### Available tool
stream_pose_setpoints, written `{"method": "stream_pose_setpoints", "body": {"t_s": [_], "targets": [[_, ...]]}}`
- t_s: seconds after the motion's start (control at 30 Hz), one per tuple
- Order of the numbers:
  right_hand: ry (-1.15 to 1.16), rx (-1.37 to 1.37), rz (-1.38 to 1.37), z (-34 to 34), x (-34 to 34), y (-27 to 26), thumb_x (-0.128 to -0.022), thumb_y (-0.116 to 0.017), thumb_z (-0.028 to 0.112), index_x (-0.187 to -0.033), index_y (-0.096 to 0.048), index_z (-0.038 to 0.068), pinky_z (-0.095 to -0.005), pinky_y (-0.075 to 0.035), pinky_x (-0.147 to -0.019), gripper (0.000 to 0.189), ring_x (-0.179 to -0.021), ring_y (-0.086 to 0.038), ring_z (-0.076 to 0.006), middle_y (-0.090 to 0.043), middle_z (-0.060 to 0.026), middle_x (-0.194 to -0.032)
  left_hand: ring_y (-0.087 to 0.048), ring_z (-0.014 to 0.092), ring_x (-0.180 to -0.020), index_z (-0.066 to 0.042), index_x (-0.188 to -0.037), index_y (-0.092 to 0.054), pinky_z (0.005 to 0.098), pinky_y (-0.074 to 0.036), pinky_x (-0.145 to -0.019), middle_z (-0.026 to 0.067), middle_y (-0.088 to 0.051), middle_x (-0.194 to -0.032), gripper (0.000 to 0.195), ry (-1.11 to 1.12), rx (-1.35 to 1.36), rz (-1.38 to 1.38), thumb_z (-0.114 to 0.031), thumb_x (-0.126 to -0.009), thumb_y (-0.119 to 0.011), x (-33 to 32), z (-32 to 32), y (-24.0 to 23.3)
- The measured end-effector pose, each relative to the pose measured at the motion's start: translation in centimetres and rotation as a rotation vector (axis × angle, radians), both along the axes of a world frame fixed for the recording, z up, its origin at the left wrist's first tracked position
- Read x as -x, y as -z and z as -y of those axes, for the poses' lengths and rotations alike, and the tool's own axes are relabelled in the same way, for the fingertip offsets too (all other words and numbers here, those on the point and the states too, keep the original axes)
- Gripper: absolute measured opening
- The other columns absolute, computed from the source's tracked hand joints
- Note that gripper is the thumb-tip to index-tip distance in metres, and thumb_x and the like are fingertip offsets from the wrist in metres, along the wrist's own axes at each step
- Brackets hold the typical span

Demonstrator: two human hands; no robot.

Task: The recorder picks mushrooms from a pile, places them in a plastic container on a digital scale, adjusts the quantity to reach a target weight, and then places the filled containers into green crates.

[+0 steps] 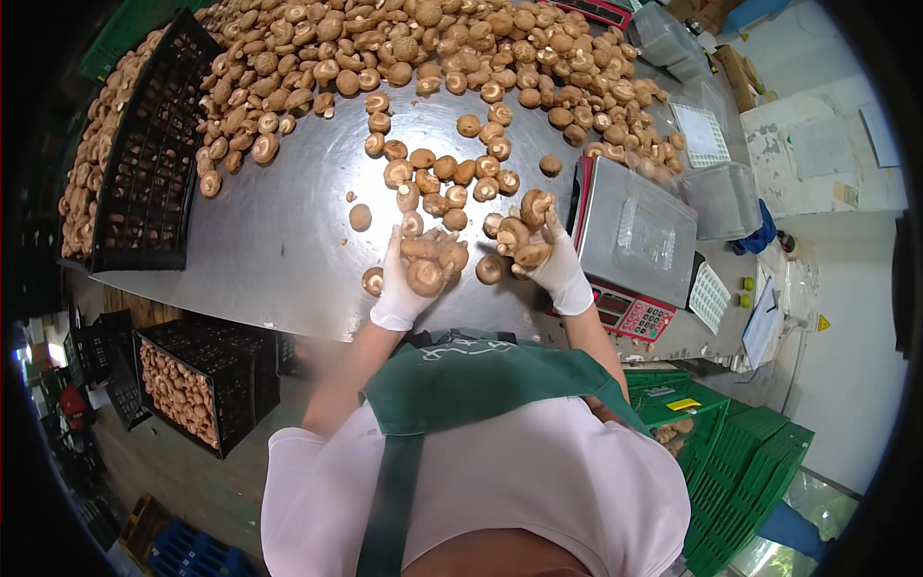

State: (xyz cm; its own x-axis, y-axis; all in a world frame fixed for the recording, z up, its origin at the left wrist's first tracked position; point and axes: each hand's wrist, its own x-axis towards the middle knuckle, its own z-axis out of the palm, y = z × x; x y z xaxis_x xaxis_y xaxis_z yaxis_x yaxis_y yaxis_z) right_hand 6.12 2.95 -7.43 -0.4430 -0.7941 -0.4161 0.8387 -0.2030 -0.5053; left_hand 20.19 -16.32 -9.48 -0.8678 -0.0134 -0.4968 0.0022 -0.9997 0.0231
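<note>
White gloves cover both hands. My left hand cups several brown shiitake mushrooms above the steel table. To its right, my right hand is curled around several more shiitake mushrooms, one of them near the fingertips. A single mushroom lies between the hands, and another sits just left of my left hand. Beyond the hands, a loose cluster of shiitakes is spread on the metal, some with stems up.
A big heap of shiitakes covers the table's far side. At left stands a black crate of mushrooms. A red digital scale bearing a clear plastic tray is right of my right hand. Green crates stand at lower right.
</note>
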Motion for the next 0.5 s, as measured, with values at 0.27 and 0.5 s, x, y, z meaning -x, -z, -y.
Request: {"method": "stream_pose_setpoints", "body": {"t_s": [0.27,0.5], "targets": [[0.13,-0.166,-0.336,-5.8,-0.1,-5.0,-0.088,-0.041,0.06,-0.125,-0.045,0.006,-0.028,-0.054,-0.058,0.066,-0.088,-0.061,-0.0195,-0.058,-0.0105,-0.105,-0.052,0.03,-0.111,-0.002,-0.127,-0.035,0.0419,-0.048,-0.091,0.0168,-0.049,-0.118,0.07,-0.043,0.783,-0.279,-0.06,-0.089,-0.04,6.3,-8.0,-1.9],[0.532,-0.308,-0.645,-15.8,5.2,-8.0,-0.09,-0.049,0.049,-0.123,-0.047,0.005,-0.0322,-0.051,-0.062,0.055,-0.09,-0.058,-0.0191,-0.057,-0.0084,-0.098,-0.054,0.018,-0.093,-0.006,-0.112,-0.05,0.029,-0.047,-0.08,0.0084,-0.052,-0.108,0.048,-0.264,1.11,-0.509,-0.047,-0.089,-0.053,16.8,-18.1,-7.4]]}}
